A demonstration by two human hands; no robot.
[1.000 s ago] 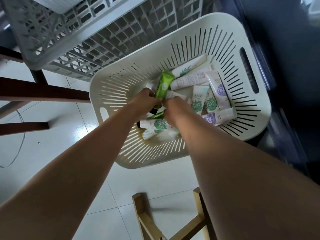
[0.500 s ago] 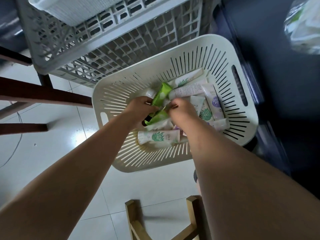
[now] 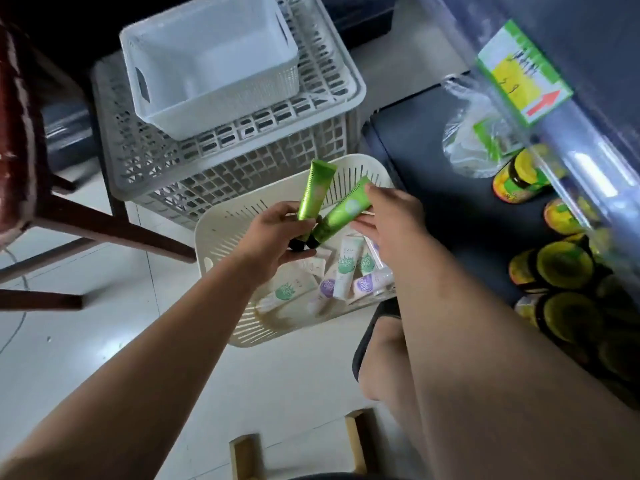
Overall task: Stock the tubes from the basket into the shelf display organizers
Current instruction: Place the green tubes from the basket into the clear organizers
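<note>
Over basket [image 3: 221, 237], 12 o'clock: left hand [image 3: 273, 233] gripped first green tube [image 3: 313, 192]; right hand [image 3: 391, 220] pinched second green tube [image 3: 343, 213]. Advisable: carry both caps-down, apart, for shelving.

Two bare arms fill the lower part of the view. The left forearm [image 3: 145, 358] is uncovered from the bottom-left corner to the wrist, broad close to the camera and narrowing toward the left hand [image 3: 273, 237]. The right forearm [image 3: 485, 341] is uncovered along its whole visible length, very wide at the lower right and tapering to the right hand [image 3: 391, 220]. Both hands are bare, and so are the fingers [image 3: 365, 226]. Beneath the right forearm is a rounded bare part of a leg or foot [image 3: 381, 362]. A dark band [image 3: 382, 310] edges its top and left side. Whether that band is a sandal strap or a hem cannot be told.
</note>
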